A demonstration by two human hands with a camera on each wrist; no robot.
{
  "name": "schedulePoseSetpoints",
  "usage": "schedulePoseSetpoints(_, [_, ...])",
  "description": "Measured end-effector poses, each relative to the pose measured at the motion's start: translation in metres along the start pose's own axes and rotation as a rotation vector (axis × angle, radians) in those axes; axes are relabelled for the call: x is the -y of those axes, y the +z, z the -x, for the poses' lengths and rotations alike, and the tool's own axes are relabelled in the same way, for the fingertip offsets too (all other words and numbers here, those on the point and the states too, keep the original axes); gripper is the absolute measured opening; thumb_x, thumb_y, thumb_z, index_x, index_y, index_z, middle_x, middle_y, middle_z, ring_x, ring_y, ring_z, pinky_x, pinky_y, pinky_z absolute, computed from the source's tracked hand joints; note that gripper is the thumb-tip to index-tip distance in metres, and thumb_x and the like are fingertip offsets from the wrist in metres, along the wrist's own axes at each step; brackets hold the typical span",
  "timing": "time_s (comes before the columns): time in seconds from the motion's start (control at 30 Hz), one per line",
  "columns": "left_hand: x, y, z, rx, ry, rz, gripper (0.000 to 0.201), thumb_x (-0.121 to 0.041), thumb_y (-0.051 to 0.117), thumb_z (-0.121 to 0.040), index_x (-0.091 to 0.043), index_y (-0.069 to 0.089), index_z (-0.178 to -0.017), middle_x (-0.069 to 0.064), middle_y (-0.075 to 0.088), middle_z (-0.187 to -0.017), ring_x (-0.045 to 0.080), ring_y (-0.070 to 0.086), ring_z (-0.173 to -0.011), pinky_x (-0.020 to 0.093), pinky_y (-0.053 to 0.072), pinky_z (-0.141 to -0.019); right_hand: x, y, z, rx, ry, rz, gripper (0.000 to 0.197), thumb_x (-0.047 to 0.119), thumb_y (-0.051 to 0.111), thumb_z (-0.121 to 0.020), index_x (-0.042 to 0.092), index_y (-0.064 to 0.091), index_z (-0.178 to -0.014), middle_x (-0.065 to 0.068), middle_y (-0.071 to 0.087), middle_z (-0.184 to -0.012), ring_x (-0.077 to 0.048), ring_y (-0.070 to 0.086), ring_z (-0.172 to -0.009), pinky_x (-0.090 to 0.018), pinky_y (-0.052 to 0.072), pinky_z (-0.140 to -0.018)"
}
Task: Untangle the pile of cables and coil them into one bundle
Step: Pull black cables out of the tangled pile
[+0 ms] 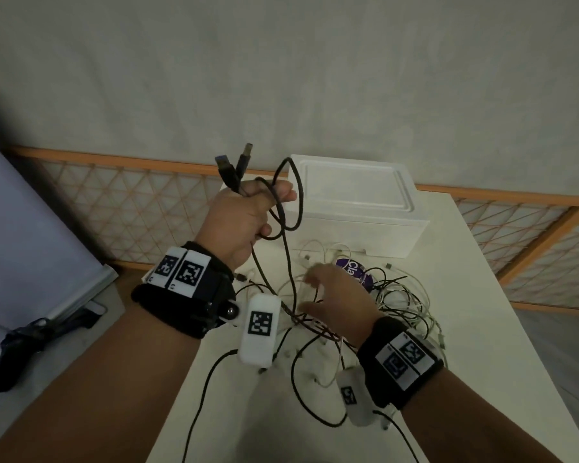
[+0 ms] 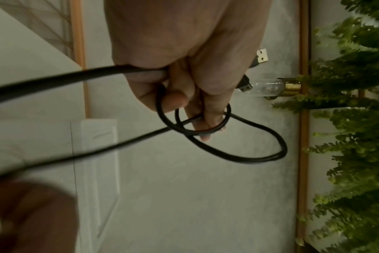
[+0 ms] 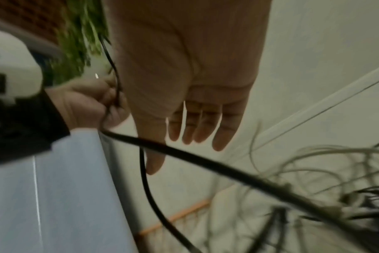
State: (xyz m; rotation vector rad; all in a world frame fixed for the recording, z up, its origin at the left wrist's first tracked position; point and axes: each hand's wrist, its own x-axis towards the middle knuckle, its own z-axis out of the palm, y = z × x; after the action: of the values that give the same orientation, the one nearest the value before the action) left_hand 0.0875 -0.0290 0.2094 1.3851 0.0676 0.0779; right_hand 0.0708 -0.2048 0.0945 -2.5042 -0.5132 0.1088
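Overhead, your left hand (image 1: 248, 217) is raised above the counter (image 1: 465, 295), clenched around a black USB cable (image 1: 290, 228) just below its two plugs (image 1: 236, 165), which stick up out of the fist; the cable drops from there into the tangled pile of cables (image 1: 381, 302) lying in front of the white box (image 1: 358, 202). Your right hand (image 1: 335, 299) hovers low over that pile, fingers spread and loose, holding nothing. Expect the cords to be light, limp and springy, snagging on each other, so take them near a plug or at a crossing rather than mid-span. From the left wrist, the black cable (image 2: 238, 154) is looped around your curled fingers (image 2: 206, 116), a small coil already started. From the right wrist, your palm (image 3: 184, 68) is flat and released, with the taut black strand (image 3: 216, 166) passing just beside the thumb, apparently not touching, though blur makes that uncertain.
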Motion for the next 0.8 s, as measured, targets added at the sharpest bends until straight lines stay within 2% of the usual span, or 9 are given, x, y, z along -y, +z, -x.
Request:
schedulePoseSetpoints(0.13, [-0.006, 0.015, 0.001, 0.061, 0.019, 0.004, 0.011, -0.011, 0.06, -0.091, -0.009, 0.066, -0.082, 0.008, 0.069, -0.09, -0.002, 0.048, -0.038, 0.015, 0.031, -0.042, 0.019, 0.001, -0.011, 0.136, -0.189, -0.063, 0.023, 0.013, 0.066, -0.079, 0.02, 0.067, -0.101, 0.006, 0.064, -0.096, -0.01, 0.059, -0.083, -0.016, 0.042, -0.068])
schedulePoseSetpoints(0.23, [-0.022, 0.009, -0.004, 0.031, 0.097, -0.017, 0.012, -0.012, 0.06, -0.092, -0.011, 0.068, -0.082, 0.006, 0.07, -0.089, -0.003, 0.05, -0.042, 0.016, 0.031, -0.043, 0.005, 0.017, -0.006, 0.324, -0.065, 0.054, 0.016, 0.015, 0.058, -0.082, 0.019, 0.071, -0.09, 0.001, 0.07, -0.093, -0.013, 0.062, -0.085, -0.021, 0.048, -0.075])
schedulePoseSetpoints(0.33, [-0.029, -0.01, -0.016, -0.049, 0.141, 0.019, 0.034, -0.007, 0.059, -0.092, -0.022, 0.073, -0.064, -0.003, 0.073, -0.083, 0.005, 0.062, -0.074, 0.017, 0.032, -0.043, -0.02, 0.026, 0.001, 0.377, 0.104, 0.015, 0.015, 0.016, 0.059, -0.085, 0.014, 0.071, -0.093, -0.003, 0.07, -0.097, -0.01, 0.06, -0.084, -0.021, 0.046, -0.073])
schedulePoseSetpoints(0.4, [-0.023, -0.019, -0.021, -0.089, 0.142, 0.07, 0.042, -0.006, 0.058, -0.091, -0.026, 0.073, -0.057, -0.007, 0.074, -0.08, 0.023, 0.053, -0.093, 0.017, 0.033, -0.043, -0.032, 0.025, 0.001, 0.342, 0.14, 0.012, 0.02, 0.023, 0.057, -0.09, 0.01, 0.07, -0.098, -0.007, 0.069, -0.099, -0.017, 0.061, -0.087, -0.023, 0.044, -0.072])
schedulePoseSetpoints(0.47, [-0.014, -0.023, -0.023, -0.114, 0.132, 0.125, 0.035, -0.011, 0.062, -0.089, -0.025, 0.073, -0.06, -0.006, 0.074, -0.084, 0.025, 0.044, -0.097, 0.017, 0.034, -0.043, -0.037, 0.022, -0.003, 0.347, 0.104, 0.089, 0.026, 0.031, 0.054, -0.093, 0.011, 0.069, -0.102, -0.006, 0.068, -0.1, -0.02, 0.061, -0.092, -0.023, 0.04, -0.073])
schedulePoseSetpoints(0.6, [0.01, -0.022, -0.019, -0.136, 0.123, -0.125, 0.021, -0.017, 0.072, -0.082, -0.031, 0.074, -0.065, -0.01, 0.073, -0.086, 0.004, 0.057, -0.08, 0.021, 0.036, -0.047, -0.03, 0.002, -0.015, 0.115, 0.05, -0.045, 0.018, 0.019, 0.052, -0.095, 0.013, 0.069, -0.096, 0.007, 0.064, -0.087, -0.009, 0.057, -0.082, -0.021, 0.039, -0.075])
schedulePoseSetpoints(0.67, [0.028, -0.017, -0.013, -0.11, 0.087, -0.219, 0.016, -0.016, 0.072, -0.083, -0.028, 0.075, -0.072, -0.009, 0.072, -0.084, 0.007, 0.056, -0.074, 0.024, 0.039, -0.051, -0.02, -0.013, -0.023, -0.003, 0.066, -0.135, 0.015, 0.017, 0.053, -0.093, 0.013, 0.067, -0.091, 0.009, 0.062, -0.08, -0.004, 0.054, -0.073, -0.022, 0.038, -0.07])
schedulePoseSetpoints(0.73, [0.037, -0.011, -0.006, -0.112, 0.054, -0.157, 0.019, -0.019, 0.073, -0.081, -0.032, 0.075, -0.067, 0.002, 0.07, -0.09, 0.017, 0.049, -0.072, 0.026, 0.038, -0.053, -0.013, -0.02, -0.027, 0.053, 0.055, -0.118, 0.012, 0.021, 0.059, -0.09, 0.013, 0.065, -0.096, 0.004, 0.064, -0.087, -0.006, 0.054, -0.074, -0.024, 0.041, -0.071])
schedulePoseSetpoints(0.8, [0.033, -0.003, -0.005, -0.126, 0.041, -0.022, 0.019, -0.022, 0.072, -0.08, -0.032, 0.074, -0.064, 0.004, 0.069, -0.094, 0.01, 0.045, -0.059, 0.025, 0.036, -0.051, -0.008, -0.012, -0.026, 0.248, 0.038, -0.088, 0.036, 0.037, 0.069, -0.082, 0.02, 0.06, -0.112, 0.006, 0.062, -0.099, -0.004, 0.056, -0.079, -0.023, 0.044, -0.075])
